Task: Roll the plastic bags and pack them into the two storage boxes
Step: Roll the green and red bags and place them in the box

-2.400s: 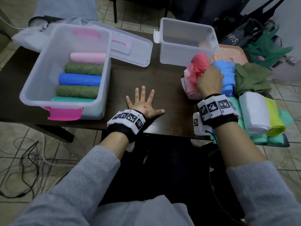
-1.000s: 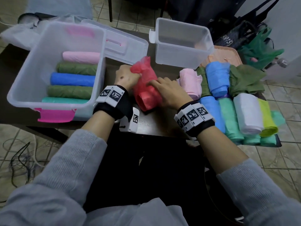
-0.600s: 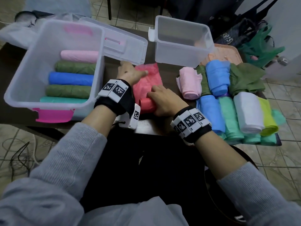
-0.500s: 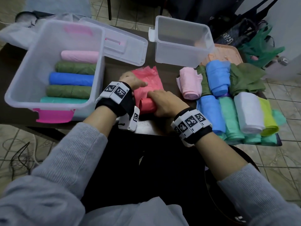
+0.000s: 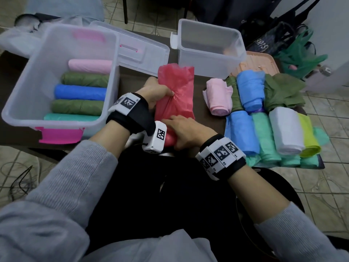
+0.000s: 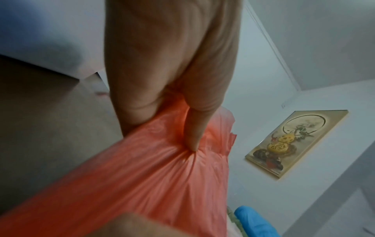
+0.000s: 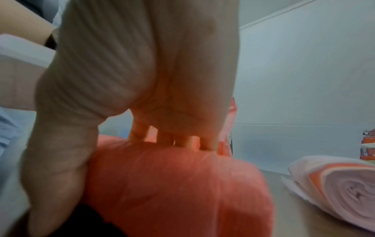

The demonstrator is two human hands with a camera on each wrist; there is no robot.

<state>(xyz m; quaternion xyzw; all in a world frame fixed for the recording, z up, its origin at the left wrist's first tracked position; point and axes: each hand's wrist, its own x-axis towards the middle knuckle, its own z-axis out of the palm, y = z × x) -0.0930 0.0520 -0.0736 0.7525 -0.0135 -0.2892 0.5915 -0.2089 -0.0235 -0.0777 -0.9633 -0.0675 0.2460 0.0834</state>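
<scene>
The left hand (image 5: 154,91) pinches the red bag's (image 5: 175,95) loose middle; the right hand (image 5: 186,129) curls around its rolled near end on the table (image 5: 209,114), between the boxes.

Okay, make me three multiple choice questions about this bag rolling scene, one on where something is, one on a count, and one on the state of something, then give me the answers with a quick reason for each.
1. Where does the red bag lie?
A. inside the small box
B. on the table between the two boxes
C. on the floor

2. How many rolled bags are in the large box?
A. two
B. eight
C. five

3. What is the state of the small box?
A. open, with no rolls in it
B. shut with its lid
C. packed full of rolls

Answers: 1 B, the left hand pinches its loose part and the right hand holds its rolled end on the table. 2 C, pink, green, blue, green and teal rolls show. 3 A, its clear walls show no rolls inside.
</scene>
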